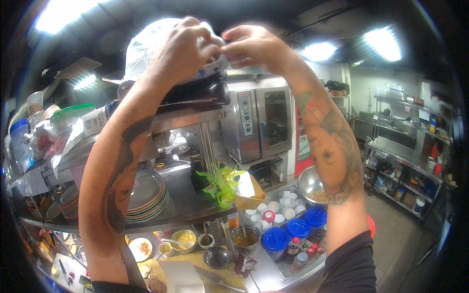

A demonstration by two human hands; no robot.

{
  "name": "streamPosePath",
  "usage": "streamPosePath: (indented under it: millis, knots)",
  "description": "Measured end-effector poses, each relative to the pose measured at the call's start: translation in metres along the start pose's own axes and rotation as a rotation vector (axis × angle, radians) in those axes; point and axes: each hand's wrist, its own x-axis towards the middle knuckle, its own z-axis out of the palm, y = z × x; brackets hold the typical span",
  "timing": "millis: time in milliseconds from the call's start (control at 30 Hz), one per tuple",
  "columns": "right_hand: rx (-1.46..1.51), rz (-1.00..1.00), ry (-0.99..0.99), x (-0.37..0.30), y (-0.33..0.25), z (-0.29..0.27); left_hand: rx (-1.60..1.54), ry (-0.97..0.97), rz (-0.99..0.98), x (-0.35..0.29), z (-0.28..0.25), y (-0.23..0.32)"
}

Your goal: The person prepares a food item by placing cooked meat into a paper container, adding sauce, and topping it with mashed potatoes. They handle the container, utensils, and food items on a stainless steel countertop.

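Both my arms reach up to the top of the shelf. My left hand (186, 49) is closed at the edge of a white plastic bag (142, 49), fingers curled into its crumpled side. The bag sits on dark stacked items (195, 90) on the upper shelf; its contents cannot be made out. Just right of it my right hand (256, 46) is raised, fingers stretched toward the left hand and apart, with nothing visible in them. The fingertips of both hands are close together.
Below stand stacked plates (146, 195), leafy greens (220, 185), an open takeaway box (181, 277) and a knife (215, 278) on a yellow board. Blue-lidded tubs (274, 239) and bottles fill the right side. A steel oven (259, 122) stands behind; steel shelving (410, 146) is far right.
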Motion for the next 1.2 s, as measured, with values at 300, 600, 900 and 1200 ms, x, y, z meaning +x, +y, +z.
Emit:
streamPosePath:
  millis: [300,600,900,1200]
  knots:
    - [-0.012,-0.012,-0.038,0.004,0.014,-0.002,0.009,-0.086,-0.085,-0.002,-0.006,-0.003]
    - [0.052,-0.001,-0.028,0.001,0.020,-0.004,0.006,-0.066,-0.077,-0.003,-0.002,-0.007]
    - [0.045,0.026,0.073,-0.007,-0.002,-0.001,0.003,-0.067,-0.050,-0.005,-0.003,-0.004]
    - [-0.120,0.094,0.043,-0.007,-0.011,0.008,0.018,-0.061,-0.032,-0.006,-0.004,-0.007]
